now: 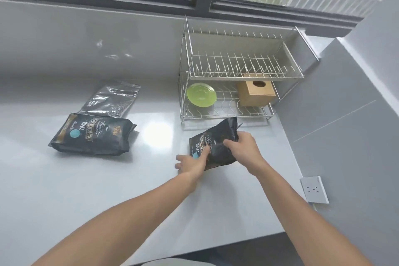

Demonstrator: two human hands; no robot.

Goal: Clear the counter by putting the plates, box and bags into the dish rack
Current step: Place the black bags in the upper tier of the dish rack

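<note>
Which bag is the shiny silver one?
It is the silver bag lying flat, farthest left and back on the counter. The other two are black: one beside it, one held by both hands.

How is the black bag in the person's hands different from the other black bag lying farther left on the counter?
The held black bag is tilted up, gripped by the left hand and right hand; the black bag on the left lies flat and untouched. The held one sits just in front of the dish rack; the other lies beside a silver bag. Both share the same dark printed label with a blue dot.
</note>
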